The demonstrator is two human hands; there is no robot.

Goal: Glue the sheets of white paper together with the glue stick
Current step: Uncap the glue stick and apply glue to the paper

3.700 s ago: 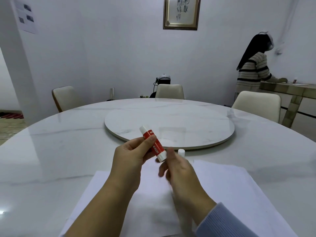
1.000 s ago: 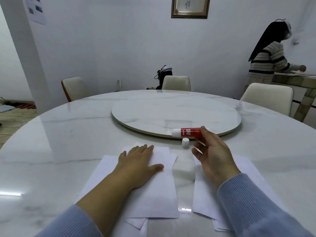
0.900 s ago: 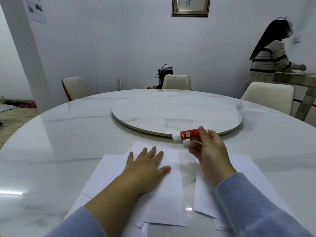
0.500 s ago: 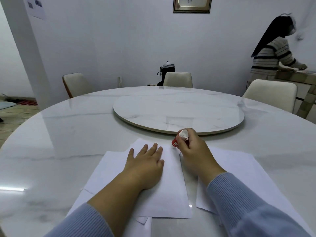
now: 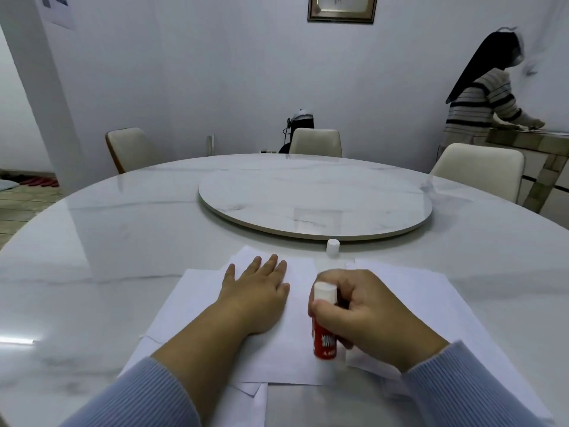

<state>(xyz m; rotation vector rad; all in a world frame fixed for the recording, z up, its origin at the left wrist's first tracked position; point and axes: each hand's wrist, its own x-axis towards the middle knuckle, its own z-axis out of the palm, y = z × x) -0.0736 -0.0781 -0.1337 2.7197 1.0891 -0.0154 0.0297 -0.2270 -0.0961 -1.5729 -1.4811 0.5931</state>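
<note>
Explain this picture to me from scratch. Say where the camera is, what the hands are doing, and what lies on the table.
There is no machine here. The picture comes from a wide-angle camera worn on a person's head, looking forward and down, so the two arms in pale blue sleeves belong to the wearer.

The left hand lies flat, pressing on a sheet of white paper. The right hand grips a red glue stick with a white end, held nearly upright with its red end down on that sheet.

More white sheets lie underneath and to the right on the round white marble table. A small white cap stands beyond the paper, near the raised round turntable. Another person stands at the far right, apart from this work.
</note>
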